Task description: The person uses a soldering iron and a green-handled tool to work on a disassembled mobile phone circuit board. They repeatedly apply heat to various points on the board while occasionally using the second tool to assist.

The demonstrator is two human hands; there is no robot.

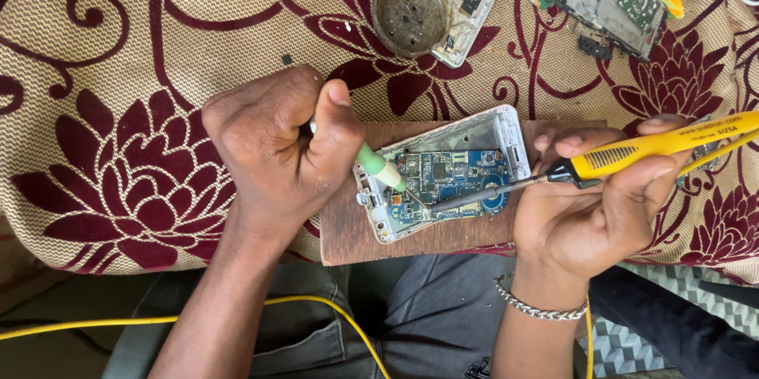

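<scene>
We are working on an opened phone [443,177] with a white frame, its blue circuit board [447,177] lying exposed and face up. The phone is resting tilted on a small brown wooden board [348,229], which is sitting on a beige cloth with dark red flowers [118,110] just above our lap.

Our left hand [277,146] is curling into a fist around a green-tipped applicator [379,167], the fingers pressed together and the thumb pointing up, and the thin tip is touching the circuit board near its left side. Our right hand [589,205] is pinching a yellow-handled soldering iron [632,154] between thumb and bent fingers, holding it nearly level, and its dark metal tip is reaching onto the board from the right, close to the applicator's tip. A silver chain bracelet [538,308] is hanging on the right wrist.

Farther up the cloth, a round grimy tin [409,11] is sitting on another white phone frame [466,0], and a bare phone mainboard [613,0] is lying near the top right. A yellow cable [237,312] is trailing across our dark trousers [427,316].
</scene>
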